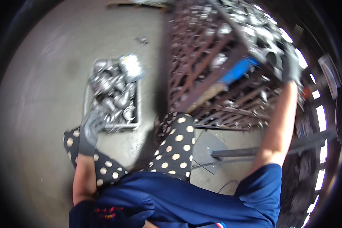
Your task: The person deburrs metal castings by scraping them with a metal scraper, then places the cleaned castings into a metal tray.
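My left hand (pixel 89 131), in a grey glove, reaches over the near left corner of a light-coloured crate (pixel 138 108). Its fingertips bend down among shiny metal pipe fittings (pixel 107 81), and grey glove and metal blend together, so its grip is unclear. Curved elbows and short rings fill the crate in a loose heap. My right arm stretches far to the right, where my gloved right hand (pixel 291 64) is at the top of a rusty barred metal bin (pixel 201 91) heaped with similar fittings (pixel 250 32). Motion blur smears that hand's fingers, and whatever they may hold is not visible.
A clear-wrapped packet (pixel 132 68) lies on the crate's far right corner. One small metal piece (pixel 142 40) rests on the floor beyond. A blue panel (pixel 237 71) marks the bin's side. Below the bin, a dark bar (pixel 247 152) crosses above a grey floor plate (pixel 207 150).
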Motion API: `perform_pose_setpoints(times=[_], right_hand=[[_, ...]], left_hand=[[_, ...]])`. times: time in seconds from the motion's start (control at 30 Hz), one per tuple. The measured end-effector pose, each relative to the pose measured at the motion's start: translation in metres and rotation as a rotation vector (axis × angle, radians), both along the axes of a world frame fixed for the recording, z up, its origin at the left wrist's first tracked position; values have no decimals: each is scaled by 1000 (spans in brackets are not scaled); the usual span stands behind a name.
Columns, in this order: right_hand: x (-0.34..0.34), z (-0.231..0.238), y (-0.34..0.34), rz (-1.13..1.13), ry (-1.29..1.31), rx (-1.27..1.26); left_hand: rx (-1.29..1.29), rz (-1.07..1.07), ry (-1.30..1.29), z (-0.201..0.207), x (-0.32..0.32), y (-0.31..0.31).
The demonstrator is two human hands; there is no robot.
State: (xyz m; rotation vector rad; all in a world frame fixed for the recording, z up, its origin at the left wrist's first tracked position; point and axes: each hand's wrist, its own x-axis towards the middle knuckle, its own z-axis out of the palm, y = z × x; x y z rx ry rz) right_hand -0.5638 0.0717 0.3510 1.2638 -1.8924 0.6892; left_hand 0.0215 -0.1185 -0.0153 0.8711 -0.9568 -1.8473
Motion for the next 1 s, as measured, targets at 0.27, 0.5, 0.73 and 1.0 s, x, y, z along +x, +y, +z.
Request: perform_pose_setpoints(times=[0.27, 0.5, 0.73, 1.0], right_hand=[[274, -176, -40, 576, -1322, 321], [327, -364, -65, 560, -1889, 654], [320, -392, -86, 573, -1993, 687], [323, -376, -88, 570, -1979, 671]], left_hand=[[-15, 195, -278, -39, 17, -108], [-523, 109, -642, -94, -42, -185], [-782, 70, -1235, -114, -52, -207], [39, -96, -493, -67, -50, -162]])
